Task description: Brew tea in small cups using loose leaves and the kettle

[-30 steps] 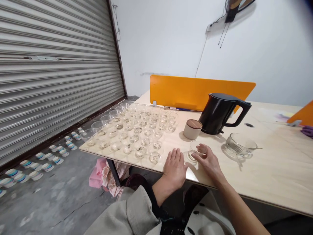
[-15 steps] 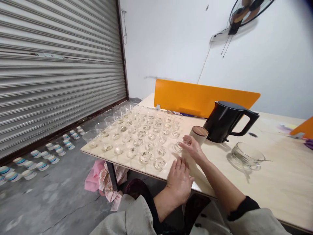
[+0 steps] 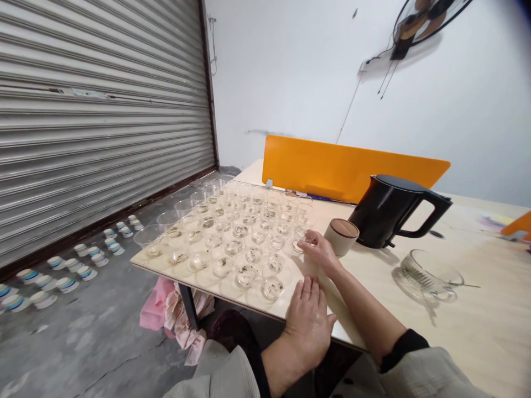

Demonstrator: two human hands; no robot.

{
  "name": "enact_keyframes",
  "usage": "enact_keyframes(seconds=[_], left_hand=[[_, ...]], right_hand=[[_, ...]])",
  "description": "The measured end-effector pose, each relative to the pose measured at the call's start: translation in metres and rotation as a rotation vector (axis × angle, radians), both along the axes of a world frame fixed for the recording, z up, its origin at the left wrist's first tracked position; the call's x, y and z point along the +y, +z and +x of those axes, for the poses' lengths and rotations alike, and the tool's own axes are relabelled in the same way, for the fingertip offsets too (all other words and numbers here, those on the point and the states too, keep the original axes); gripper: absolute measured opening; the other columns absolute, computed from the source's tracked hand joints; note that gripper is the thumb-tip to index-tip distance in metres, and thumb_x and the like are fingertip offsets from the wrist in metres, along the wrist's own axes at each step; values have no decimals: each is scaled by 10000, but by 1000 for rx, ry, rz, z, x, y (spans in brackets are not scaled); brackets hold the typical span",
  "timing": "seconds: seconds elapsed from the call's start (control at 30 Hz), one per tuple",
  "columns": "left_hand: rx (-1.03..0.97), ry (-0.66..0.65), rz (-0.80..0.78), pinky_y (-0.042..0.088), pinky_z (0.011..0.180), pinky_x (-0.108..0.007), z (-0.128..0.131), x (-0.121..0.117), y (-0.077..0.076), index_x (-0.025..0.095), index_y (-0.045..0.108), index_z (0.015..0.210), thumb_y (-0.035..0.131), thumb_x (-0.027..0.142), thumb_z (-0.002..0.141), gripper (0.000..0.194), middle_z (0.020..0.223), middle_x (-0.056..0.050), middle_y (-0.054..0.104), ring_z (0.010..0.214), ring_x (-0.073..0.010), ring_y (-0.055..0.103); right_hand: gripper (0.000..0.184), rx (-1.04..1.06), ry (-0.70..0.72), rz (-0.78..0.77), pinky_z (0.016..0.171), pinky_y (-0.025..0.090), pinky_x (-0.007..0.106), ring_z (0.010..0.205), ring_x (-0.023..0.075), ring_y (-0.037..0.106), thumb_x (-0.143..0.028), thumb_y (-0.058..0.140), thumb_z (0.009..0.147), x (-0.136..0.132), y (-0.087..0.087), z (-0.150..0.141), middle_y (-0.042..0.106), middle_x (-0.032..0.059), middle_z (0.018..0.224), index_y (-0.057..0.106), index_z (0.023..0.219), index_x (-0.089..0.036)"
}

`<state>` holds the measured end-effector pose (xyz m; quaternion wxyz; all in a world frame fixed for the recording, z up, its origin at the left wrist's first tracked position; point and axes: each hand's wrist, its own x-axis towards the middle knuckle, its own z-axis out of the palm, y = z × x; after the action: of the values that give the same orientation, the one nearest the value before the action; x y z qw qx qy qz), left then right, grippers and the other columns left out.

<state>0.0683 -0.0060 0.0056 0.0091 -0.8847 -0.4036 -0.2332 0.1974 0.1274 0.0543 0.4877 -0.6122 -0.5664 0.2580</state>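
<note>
Rows of clear plastic cups point(image 3: 245, 276), with dark bits like tea leaves in their bottoms, cover the left part of the table. My right hand point(image 3: 320, 251) has its thumb and fingers closed around a clear cup point(image 3: 297, 246) at the right side of the rows; the fingers hide part of it. Flat by the front edge lies my left hand point(image 3: 309, 315), fingers stretched out, beside the nearest cup point(image 3: 272, 288) and holding nothing. Just beyond my right hand stands a beige canister point(image 3: 341, 243) with a brown wooden-looking lid.
A black kettle point(image 3: 394, 213) stands behind the canister. To the right sits a glass cup point(image 3: 431, 273) with a thin utensil in it. An orange divider point(image 3: 348, 168) crosses the table at the back. White-and-blue containers point(image 3: 66, 284) line the floor at left.
My right hand has moved slightly left with the clear cup, towards the rows, farther from the canister. My left hand stays flat by the edge. The view has shifted a little.
</note>
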Motion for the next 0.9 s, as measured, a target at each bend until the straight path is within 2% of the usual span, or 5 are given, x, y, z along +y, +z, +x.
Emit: enact_keyframes(seconds=[0.3, 0.43, 0.57, 0.77, 0.9], left_hand=[[17, -21, 23, 427, 1212, -503, -2, 2, -1, 3, 565, 1442, 454, 545, 1039, 684, 1520, -227, 553, 1468, -357, 477], [21, -19, 24, 429, 1212, -504, -3, 0, 2, 19, 550, 1461, 454, 533, 1042, 671, 1540, -225, 528, 1474, -358, 469], [18, -12, -3, 392, 1238, -506, -7, -3, 7, 38, 481, 1519, 446, 517, 1049, 672, 1588, -213, 472, 1509, -345, 419], [33, -76, 47, 341, 1267, -449, -16, -6, 10, 58, 461, 1527, 418, 515, 1061, 654, 1629, -173, 437, 1531, -311, 385], [75, -189, 132, 323, 1265, -410, -25, -13, 11, 72, 478, 1506, 419, 439, 1070, 573, 1607, -156, 477, 1530, -275, 391]], right_hand=[[439, -87, -1, -62, 772, 527, 368, 814, 242, 665, -512, 785, 663, 4, -2, 4, 699, 18, 794, 649, 955, -214], [480, -93, 27, -54, 867, 570, 409, 980, 293, 710, -520, 791, 668, -7, 4, 7, 765, 71, 979, 680, 1019, -213], [625, -106, 8, -35, 985, 562, 458, 1212, 337, 657, -583, 758, 721, -50, 4, 29, 693, 145, 1319, 662, 1209, -204], [601, -410, -84, 53, 1066, 523, 529, 1218, 341, 657, -594, 654, 868, -155, -25, 75, 666, 158, 1351, 623, 1334, -215], [576, -552, -129, 166, 1104, 490, 531, 1269, 328, 618, -589, 592, 932, -181, -35, 79, 638, 157, 1378, 594, 1368, -213]])
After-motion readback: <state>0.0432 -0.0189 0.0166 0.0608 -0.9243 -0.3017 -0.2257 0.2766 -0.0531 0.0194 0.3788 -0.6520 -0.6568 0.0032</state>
